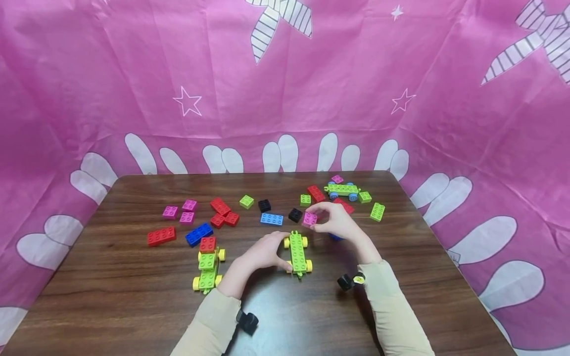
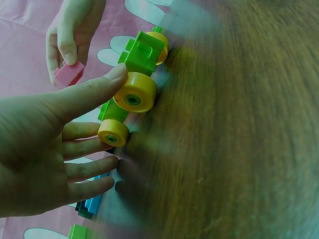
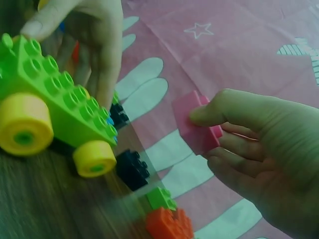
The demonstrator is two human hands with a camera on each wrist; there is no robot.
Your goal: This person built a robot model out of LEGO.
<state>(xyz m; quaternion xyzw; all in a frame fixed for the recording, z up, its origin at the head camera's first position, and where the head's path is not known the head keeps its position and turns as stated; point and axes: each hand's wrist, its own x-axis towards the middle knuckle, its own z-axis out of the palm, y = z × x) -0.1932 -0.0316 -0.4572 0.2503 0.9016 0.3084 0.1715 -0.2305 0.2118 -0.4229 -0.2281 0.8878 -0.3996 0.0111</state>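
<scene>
My right hand pinches a pink building brick between thumb and fingers, lifted off the table in the right wrist view. Left of centre, my left hand lies along the left side of a green toy car base with yellow wheels. Its thumb touches one yellow wheel, while its fairly straight fingers spread by the other wheel on that side. Studs cover the top of this base, and no brick is on it.
Another green car base, bearing a green and a red brick, stands at left. Loose pink, red, blue, black and green bricks lie across the brown table. A blue-wheeled green base stands at back right. A blue brick is partly hidden under the right hand.
</scene>
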